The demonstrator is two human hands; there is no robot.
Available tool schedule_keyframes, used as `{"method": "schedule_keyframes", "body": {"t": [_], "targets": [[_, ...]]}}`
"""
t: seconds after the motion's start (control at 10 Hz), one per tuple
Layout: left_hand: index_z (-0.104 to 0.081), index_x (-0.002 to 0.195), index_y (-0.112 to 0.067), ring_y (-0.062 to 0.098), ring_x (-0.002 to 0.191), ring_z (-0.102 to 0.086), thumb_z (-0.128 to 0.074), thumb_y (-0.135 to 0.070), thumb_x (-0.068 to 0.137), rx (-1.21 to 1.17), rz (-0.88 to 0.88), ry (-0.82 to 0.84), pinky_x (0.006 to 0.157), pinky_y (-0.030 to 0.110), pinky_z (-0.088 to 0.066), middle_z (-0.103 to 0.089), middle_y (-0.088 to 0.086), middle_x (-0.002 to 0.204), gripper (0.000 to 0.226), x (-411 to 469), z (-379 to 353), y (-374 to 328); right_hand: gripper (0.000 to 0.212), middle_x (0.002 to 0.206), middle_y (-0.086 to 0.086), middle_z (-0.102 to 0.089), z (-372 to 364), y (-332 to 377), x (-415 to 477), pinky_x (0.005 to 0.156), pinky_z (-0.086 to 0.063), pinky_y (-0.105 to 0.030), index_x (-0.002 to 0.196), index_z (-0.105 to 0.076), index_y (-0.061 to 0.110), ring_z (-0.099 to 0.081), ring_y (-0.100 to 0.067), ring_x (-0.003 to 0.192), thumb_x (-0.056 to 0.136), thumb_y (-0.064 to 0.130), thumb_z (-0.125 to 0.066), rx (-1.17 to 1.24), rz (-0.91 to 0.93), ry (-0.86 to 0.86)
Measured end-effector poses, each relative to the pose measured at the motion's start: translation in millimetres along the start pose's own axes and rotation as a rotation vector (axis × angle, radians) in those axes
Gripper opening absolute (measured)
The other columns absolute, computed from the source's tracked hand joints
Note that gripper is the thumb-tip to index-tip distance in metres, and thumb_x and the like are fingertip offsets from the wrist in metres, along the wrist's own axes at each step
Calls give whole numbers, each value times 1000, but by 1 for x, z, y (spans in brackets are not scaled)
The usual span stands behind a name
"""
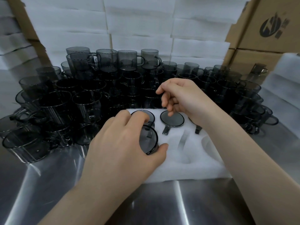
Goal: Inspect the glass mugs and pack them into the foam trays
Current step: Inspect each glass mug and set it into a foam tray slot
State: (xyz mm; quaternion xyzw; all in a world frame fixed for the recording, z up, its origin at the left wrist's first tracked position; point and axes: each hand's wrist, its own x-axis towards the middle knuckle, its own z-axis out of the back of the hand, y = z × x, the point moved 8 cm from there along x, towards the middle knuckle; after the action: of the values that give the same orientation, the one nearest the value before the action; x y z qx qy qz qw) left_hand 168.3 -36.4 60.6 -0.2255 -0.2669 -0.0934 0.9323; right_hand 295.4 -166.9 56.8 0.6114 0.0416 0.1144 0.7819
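A white foam tray (191,164) lies on the steel table in front of me. Upside-down smoked glass mugs fill its far row, one at the left (144,114) and one in the middle (172,119); my right forearm mostly hides a third. My left hand (123,143) grips another upside-down glass mug (149,141) over the tray's near left pocket. My right hand (180,96) hovers above the middle mug with loosely curled fingers and holds nothing. The near middle pocket (181,148) shows bare foam.
A dense crowd of stacked dark glass mugs (84,95) fills the table behind and left of the tray. White foam sheets (138,26) are piled at the back. Cardboard boxes (266,30) stand at the right, with more foam (285,82) beside them.
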Motion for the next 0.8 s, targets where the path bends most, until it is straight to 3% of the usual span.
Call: {"method": "schedule_keyframes", "body": {"t": [0.1, 0.3, 0.5, 0.6, 0.7, 0.8], "targets": [[-66, 99, -31, 14, 70, -53, -58, -61, 64, -5, 21, 5, 55, 24, -38, -48, -12, 79, 47, -1, 1, 1, 26, 53, -2, -58, 0, 0, 0, 43, -48, -25, 82, -64, 11, -48, -12, 43, 100, 16, -46, 0, -2, 3], [-71, 97, -23, 16, 75, -56, -67, -57, 60, -51, -70, 80, 65, 29, -46, -52, -12, 80, 51, 6, -4, -1, 26, 54, -2, -59, -1, -1, 0, 43, -48, -24, 82, -65, 12, -49, -12, 43, 100, 17, -47, -12, -2, 15], [-72, 104, -24, 12, 83, -57, -65, -59, 61, -150, -90, 199, 75, 30, -49, -54, -15, 86, 56, 11, -11, 2, 26, 54, -1, -59, -2, 0, 0, 43, -48, -24, 83, -65, 12, -49, -11, 44, 100, 18, -47, -20, -1, 17], [-68, 105, -20, 18, 88, -54, -52, -62, 73, -56, -161, 240, 77, 33, -46, -59, -11, 98, 55, 5, -15, -4, 26, 55, -1, -59, -3, 0, 0, 43, -48, -24, 83, -65, 12, -49, -12, 44, 100, 18, -47, -24, -2, 21], [-55, 112, -24, 19, 128, -40, -26, -65, 83, 65, -186, 347, 95, 33, -33, -49, -12, 138, 58, -4, -23, -6, 26, 55, -1, -60, -3, 0, -1, 44, -48, -24, 83, -65, 12, -49, -11, 45, 101, 18, -47, -34, -1, 26], [-29, 129, -38, -3, 143, 16, 5, -73, 81, 83, -180, 419, 114, 29, -4, -5, -25, 158, 69, -9, -27, 1, 26, 54, 0, -59, -3, 0, -1, 44, -48, -24, 84, -65, 12, -49, -12, 45, 101, 18, -46, -40, 0, 29]]}}
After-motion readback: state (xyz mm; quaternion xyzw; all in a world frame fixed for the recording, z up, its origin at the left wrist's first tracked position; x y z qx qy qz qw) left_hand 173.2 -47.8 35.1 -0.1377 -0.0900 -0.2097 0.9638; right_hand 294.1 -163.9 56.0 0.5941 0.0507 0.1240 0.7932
